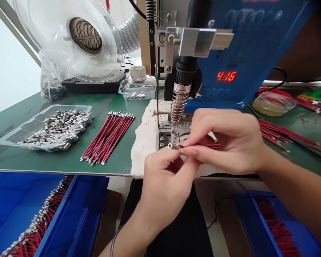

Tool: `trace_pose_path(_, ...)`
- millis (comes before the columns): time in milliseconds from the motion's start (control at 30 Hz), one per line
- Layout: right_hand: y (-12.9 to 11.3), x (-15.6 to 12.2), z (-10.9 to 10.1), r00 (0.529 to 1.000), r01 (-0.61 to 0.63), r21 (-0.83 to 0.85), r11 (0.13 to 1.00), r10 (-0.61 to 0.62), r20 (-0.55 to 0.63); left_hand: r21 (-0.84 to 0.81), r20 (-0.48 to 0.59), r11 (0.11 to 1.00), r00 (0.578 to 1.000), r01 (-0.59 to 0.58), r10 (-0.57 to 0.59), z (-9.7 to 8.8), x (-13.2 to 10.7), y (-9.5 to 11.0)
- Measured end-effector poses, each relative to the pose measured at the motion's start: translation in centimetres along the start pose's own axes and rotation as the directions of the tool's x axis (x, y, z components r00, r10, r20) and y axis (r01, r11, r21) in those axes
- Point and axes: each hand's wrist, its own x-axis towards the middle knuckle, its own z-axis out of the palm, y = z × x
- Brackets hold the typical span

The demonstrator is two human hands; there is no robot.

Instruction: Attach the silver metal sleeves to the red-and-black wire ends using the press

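My left hand is closed, its thumb and fingers pinching a small silver barrel connector whose round end points left. From the right, my right hand pinches the red-and-black wire at the connector's rear; the fingertips of both hands nearly meet. More red wire shows beneath my right fingers. Just behind the connector, the tip of a soldering iron with a coil spring points down at a small metal fixture. The exact joint between wire and connector is hidden by my fingers.
Left on the green table are a plastic tray of metal connectors and a bundle of red-and-black wires. A blue machine reads 416. Blue bins of wired pieces sit below; loose wires lie right.
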Motion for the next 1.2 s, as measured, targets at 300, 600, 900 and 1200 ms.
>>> trace_pose_path(300,1.8,0.2,-2.7,0.928,-0.050,-0.375,0.926,0.183,0.326,0.290,-0.130,0.956,0.992,0.032,0.006,-5.3,0.3,1.2)
trace_pose_path(600,3.5,0.1,-4.3,0.716,-0.181,-0.633,0.752,0.542,0.439,0.996,-0.084,-0.019,0.992,0.083,-0.091,-13.4,6.6,3.7)
trace_pose_path(900,3.8,0.0,-4.6,0.725,-0.186,-0.600,0.778,0.521,0.451,0.963,-0.147,-0.254,0.970,0.095,-0.195,-13.9,7.9,2.7)
trace_pose_path(1200,2.9,0.4,-3.6,0.828,-0.276,-0.444,0.853,0.445,0.342,0.959,-0.277,-0.044,0.960,0.279,0.045,-20.4,7.4,3.5)
